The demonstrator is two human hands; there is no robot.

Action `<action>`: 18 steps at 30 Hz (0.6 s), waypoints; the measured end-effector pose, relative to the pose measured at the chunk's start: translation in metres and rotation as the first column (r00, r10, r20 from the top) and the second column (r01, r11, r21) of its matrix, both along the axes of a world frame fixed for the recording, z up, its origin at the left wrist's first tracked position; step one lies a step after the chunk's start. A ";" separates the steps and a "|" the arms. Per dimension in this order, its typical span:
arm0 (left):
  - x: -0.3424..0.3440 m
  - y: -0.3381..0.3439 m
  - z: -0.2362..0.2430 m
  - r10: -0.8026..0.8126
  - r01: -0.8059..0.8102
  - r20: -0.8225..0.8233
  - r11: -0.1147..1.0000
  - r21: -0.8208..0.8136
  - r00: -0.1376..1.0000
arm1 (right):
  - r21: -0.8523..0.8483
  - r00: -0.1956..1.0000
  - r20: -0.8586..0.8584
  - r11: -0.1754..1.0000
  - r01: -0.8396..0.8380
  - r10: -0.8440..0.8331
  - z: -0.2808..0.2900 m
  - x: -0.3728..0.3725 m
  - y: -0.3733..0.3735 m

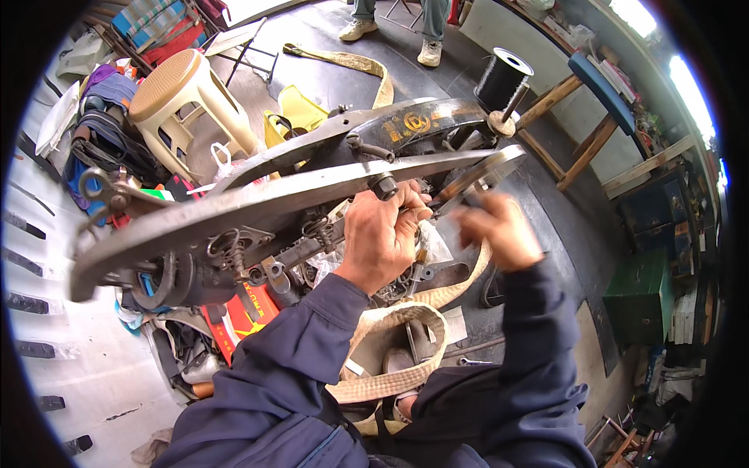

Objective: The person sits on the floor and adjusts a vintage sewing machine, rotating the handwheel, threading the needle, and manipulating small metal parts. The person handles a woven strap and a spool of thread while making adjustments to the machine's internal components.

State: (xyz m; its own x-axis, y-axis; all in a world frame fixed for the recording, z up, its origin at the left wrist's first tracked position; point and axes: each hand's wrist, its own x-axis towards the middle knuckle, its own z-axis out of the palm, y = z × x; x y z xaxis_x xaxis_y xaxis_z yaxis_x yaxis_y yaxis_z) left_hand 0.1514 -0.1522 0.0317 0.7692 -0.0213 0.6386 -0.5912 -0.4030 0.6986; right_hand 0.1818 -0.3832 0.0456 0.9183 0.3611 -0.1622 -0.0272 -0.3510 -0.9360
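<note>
A black cast-metal machine (460, 111) with a gold emblem, which looks like a cobbler's sewing machine, fills the middle. A long curved steel bar (273, 189) runs along its near side, a bolt head (383, 186) standing out of it. My left hand (376, 240) is just below that bolt, thumb and fingers pinched together; what they hold is hidden or too small to name. To its right, my right hand (503, 232) is smeared by motion near the bar's right end, its fingers unclear. Coil springs (232, 251) hang below the bar.
A spool of black thread (503, 80) stands behind the machine. A beige plastic stool (168, 86) is at the far left, a blue-topped wooden stool (602, 92) at the right. A webbing strap (390, 384) loops near my legs. A person's shoes (430, 53) show at the back.
</note>
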 end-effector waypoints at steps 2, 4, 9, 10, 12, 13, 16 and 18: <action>-0.002 0.000 0.001 -0.016 0.016 -0.068 1.000 0.007 0.998 | 0.233 0.954 0.068 0.934 0.269 -0.292 0.003 0.012 -0.018; -0.002 0.001 0.003 -0.020 0.020 -0.059 1.000 0.001 0.998 | 0.228 0.843 0.074 0.832 0.505 -0.532 -0.013 0.024 -0.028; -0.002 0.002 0.002 -0.021 0.021 -0.045 1.000 0.011 0.999 | -0.265 0.987 -0.156 0.961 -0.083 0.043 -0.035 0.004 -0.002; -0.001 0.001 0.001 -0.008 0.009 -0.033 1.000 0.030 0.999 | -0.134 0.988 -0.108 0.983 -0.126 0.111 -0.017 -0.002 0.005; -0.001 0.000 -0.002 -0.017 0.016 -0.029 1.000 -0.012 0.999 | 0.063 0.999 -0.032 0.997 0.040 -0.038 -0.001 0.001 -0.004; 0.000 0.000 -0.003 -0.004 0.004 -0.011 1.000 -0.013 1.000 | 0.110 0.985 -0.011 0.979 0.171 -0.171 0.003 0.007 -0.013; 0.001 0.002 -0.003 -0.023 0.023 -0.010 0.999 -0.047 1.000 | 0.157 0.834 0.127 0.841 0.518 -0.537 -0.019 0.026 -0.031; 0.000 0.003 -0.003 -0.057 0.055 -0.053 0.998 -0.041 0.997 | -0.094 0.874 0.102 0.870 0.485 -0.476 -0.041 0.022 -0.022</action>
State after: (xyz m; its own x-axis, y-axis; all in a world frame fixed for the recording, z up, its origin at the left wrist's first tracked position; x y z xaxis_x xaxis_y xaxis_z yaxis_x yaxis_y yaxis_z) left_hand 0.1515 -0.1496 0.0288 0.8009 -0.0407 0.5975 -0.5731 -0.3414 0.7450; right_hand 0.2036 -0.4057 0.0046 0.9844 -0.1441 -0.1012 -0.1529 -0.4149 -0.8969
